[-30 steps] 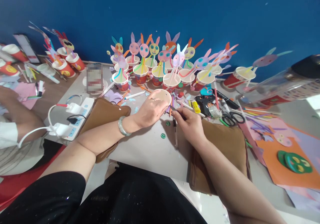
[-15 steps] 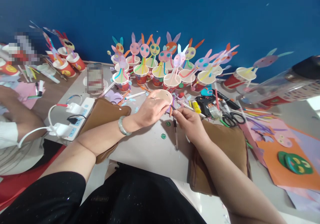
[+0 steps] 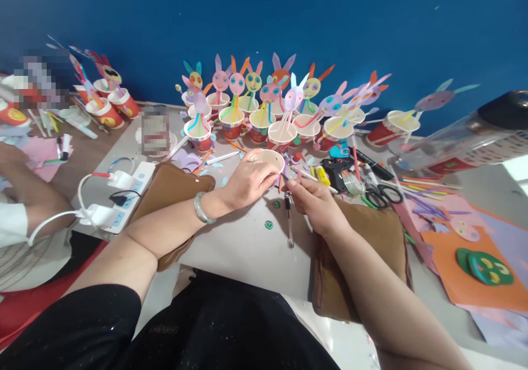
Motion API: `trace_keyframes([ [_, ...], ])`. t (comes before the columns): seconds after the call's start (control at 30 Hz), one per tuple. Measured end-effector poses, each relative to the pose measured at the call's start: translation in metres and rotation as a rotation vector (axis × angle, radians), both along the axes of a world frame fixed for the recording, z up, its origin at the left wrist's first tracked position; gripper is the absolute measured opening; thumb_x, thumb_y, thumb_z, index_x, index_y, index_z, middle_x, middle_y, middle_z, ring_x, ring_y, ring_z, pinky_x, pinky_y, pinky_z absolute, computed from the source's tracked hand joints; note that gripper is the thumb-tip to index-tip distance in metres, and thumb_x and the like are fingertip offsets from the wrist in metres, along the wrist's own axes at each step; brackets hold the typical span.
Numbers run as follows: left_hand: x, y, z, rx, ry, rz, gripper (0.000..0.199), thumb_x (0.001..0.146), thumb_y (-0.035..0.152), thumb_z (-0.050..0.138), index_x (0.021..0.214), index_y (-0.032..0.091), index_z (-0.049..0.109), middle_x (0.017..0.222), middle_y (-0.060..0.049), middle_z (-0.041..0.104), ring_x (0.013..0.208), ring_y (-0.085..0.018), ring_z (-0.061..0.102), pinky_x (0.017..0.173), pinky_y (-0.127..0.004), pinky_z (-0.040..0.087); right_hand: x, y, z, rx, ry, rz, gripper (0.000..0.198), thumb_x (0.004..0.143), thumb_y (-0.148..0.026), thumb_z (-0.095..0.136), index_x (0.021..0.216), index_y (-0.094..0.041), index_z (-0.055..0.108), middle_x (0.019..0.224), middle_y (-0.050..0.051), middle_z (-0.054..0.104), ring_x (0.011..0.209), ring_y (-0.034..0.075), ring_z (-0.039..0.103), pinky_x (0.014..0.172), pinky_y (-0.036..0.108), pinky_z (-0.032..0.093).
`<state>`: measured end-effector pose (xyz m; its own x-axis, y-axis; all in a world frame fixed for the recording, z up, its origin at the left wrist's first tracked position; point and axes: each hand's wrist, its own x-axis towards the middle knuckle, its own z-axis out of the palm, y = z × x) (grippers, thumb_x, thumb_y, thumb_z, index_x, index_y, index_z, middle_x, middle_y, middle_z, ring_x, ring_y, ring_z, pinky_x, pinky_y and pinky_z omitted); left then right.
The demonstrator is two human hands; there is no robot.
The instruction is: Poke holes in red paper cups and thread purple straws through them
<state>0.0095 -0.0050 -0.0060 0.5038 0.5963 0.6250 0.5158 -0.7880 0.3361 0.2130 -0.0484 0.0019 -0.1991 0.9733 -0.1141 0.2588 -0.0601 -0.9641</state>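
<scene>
My left hand (image 3: 247,182), with a ring and a jade-coloured bangle at the wrist, is closed around a paper cup (image 3: 273,158). The cup's pale inside and rim show past my fingers, with a small dark spot or hole in its wall. Close to the cup's right side, my right hand (image 3: 315,200) pinches a thin dark thing whose tip points at the cup; its kind is too small to make out. Below, a clear pen with a black grip (image 3: 289,221) lies on the table, beside two small green round pieces (image 3: 269,225).
Several cups with paper rabbit heads (image 3: 233,120) line the wall. Brown cushions (image 3: 173,194) lie under both forearms. At right are scissors (image 3: 383,194), a black glue gun (image 3: 335,175), a bottle (image 3: 466,139) and coloured paper (image 3: 445,265). A power strip (image 3: 134,194) and another person's arm (image 3: 39,194) are at left.
Both hands stay almost in place, the left still around the cup and the right still pinching beside it. The whole view has shifted slightly.
</scene>
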Motion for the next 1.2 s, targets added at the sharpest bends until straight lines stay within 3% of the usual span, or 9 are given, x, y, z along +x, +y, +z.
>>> trace_keyframes([
  [0.1, 0.000, 0.001, 0.000, -0.038, 0.029, -0.001, 0.029, 0.109, 0.031, 0.043, 0.091, 0.020, 0.063, 0.072, 0.003, 0.070, 0.067, -0.013, 0.065, 0.117, -0.046, 0.045, 0.000, 0.001, -0.002, -0.065, 0.007, 0.022, 0.056, 0.092, -0.075, 0.053, 0.084, -0.021, 0.066, 0.053, -0.007, 0.032, 0.047, 0.011, 0.025, 0.048, 0.028, 0.025],
  [0.23, -0.002, 0.002, 0.000, -0.069, 0.014, -0.023, 0.032, 0.109, 0.035, 0.043, 0.090, 0.020, 0.063, 0.071, 0.003, 0.070, 0.066, -0.013, 0.064, 0.117, -0.046, 0.044, 0.000, -0.005, -0.005, 0.471, -0.536, -0.152, 0.046, 0.099, -0.060, 0.052, 0.083, -0.021, 0.070, 0.068, 0.004, 0.059, 0.063, 0.017, 0.051, 0.063, 0.031, 0.035],
  [0.33, -0.002, 0.002, -0.001, -0.106, -0.024, -0.028, 0.034, 0.109, 0.040, 0.042, 0.091, 0.020, 0.064, 0.075, 0.002, 0.072, 0.068, -0.013, 0.064, 0.117, -0.046, 0.044, 0.000, -0.008, -0.006, 0.644, -0.804, -0.175, 0.042, 0.103, -0.050, 0.048, 0.086, -0.021, 0.073, 0.070, 0.007, 0.062, 0.068, 0.019, 0.057, 0.066, 0.032, 0.034],
  [0.47, 0.000, 0.002, -0.003, -0.133, -0.011, -0.007, 0.034, 0.109, 0.039, 0.044, 0.091, 0.020, 0.065, 0.078, 0.001, 0.074, 0.071, -0.014, 0.066, 0.120, -0.049, 0.042, 0.002, -0.005, -0.004, 0.482, -0.538, -0.127, 0.043, 0.100, -0.058, 0.053, 0.084, -0.021, 0.071, 0.069, 0.004, 0.063, 0.065, 0.017, 0.054, 0.063, 0.030, 0.036],
  [0.63, 0.001, 0.002, 0.000, -0.127, 0.005, -0.021, 0.027, 0.107, 0.032, 0.048, 0.092, 0.020, 0.067, 0.080, 0.001, 0.075, 0.073, -0.013, 0.066, 0.119, -0.046, 0.044, 0.005, 0.005, 0.001, -0.141, 0.070, 0.063, 0.056, 0.087, -0.077, 0.060, 0.077, -0.022, 0.065, 0.049, -0.008, 0.030, 0.046, 0.011, 0.027, 0.047, 0.028, 0.026],
  [0.7, 0.000, 0.003, 0.000, -0.127, 0.021, -0.023, 0.026, 0.107, 0.032, 0.048, 0.093, 0.020, 0.067, 0.081, 0.000, 0.075, 0.073, -0.014, 0.067, 0.119, -0.047, 0.043, 0.005, 0.006, 0.001, -0.248, 0.132, 0.095, 0.058, 0.087, -0.079, 0.057, 0.081, -0.022, 0.065, 0.048, -0.011, 0.023, 0.044, 0.010, 0.018, 0.044, 0.028, 0.021],
  [0.97, -0.002, 0.005, -0.004, -0.172, 0.015, -0.043, 0.035, 0.109, 0.041, 0.045, 0.092, 0.019, 0.067, 0.079, 0.000, 0.075, 0.072, -0.014, 0.068, 0.118, -0.046, 0.044, 0.001, -0.006, -0.007, 0.625, -0.801, -0.122, 0.040, 0.104, -0.046, 0.048, 0.080, -0.020, 0.067, 0.065, 0.004, 0.059, 0.061, 0.016, 0.052, 0.063, 0.032, 0.029],
  [1.07, -0.001, 0.004, -0.004, -0.190, -0.006, -0.047, 0.036, 0.108, 0.043, 0.045, 0.092, 0.019, 0.066, 0.078, 0.000, 0.075, 0.072, -0.013, 0.068, 0.117, -0.045, 0.044, 0.001, -0.007, -0.007, 0.627, -0.811, -0.121, 0.037, 0.104, -0.043, 0.048, 0.082, -0.021, 0.068, 0.066, 0.005, 0.060, 0.062, 0.016, 0.052, 0.063, 0.032, 0.028],
  [1.2, -0.001, 0.004, -0.002, -0.180, -0.003, -0.049, 0.029, 0.107, 0.039, 0.049, 0.095, 0.020, 0.067, 0.085, -0.002, 0.078, 0.077, -0.015, 0.070, 0.118, -0.048, 0.044, 0.002, -0.002, -0.002, 0.313, -0.372, -0.028, 0.048, 0.097, -0.061, 0.055, 0.072, -0.021, 0.062, 0.061, 0.001, 0.054, 0.058, 0.014, 0.047, 0.059, 0.030, 0.033],
])
